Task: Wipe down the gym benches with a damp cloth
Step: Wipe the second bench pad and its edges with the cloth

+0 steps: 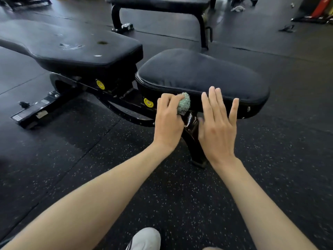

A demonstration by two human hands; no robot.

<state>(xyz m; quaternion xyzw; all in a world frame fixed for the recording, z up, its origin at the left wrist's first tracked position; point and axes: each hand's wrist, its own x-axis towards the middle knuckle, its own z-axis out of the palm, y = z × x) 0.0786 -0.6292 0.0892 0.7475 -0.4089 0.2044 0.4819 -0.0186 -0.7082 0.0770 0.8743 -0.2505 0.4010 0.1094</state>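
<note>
The bench (124, 98) stands low in front of me on the speckled floor (90, 159), and I judge it only partly done. I am on the near side edge of its seat pad (201, 76), whose top looks even and dull. The back pad (72, 44) to the left shows pale streaks and 1 brownish spot; I cannot tell whether those are damp traces or dirt, so I would count that pad as work left. A second bench (158, 2) stands behind, and nothing shows whether it has been wiped. The cloth (184, 105), green and balled up, sits against the seat pad's side, just above the black leg (194, 141). My left hand (168, 121) grips it, the fingers curled over the wad and pressing it to the edge. My right hand (219, 121) holds nothing: its 4 fingers are straight and slightly spread, the tips lying on the seat pad's near rim, which I take as steadying. Its thumb is mostly hidden beside the leg.
</note>
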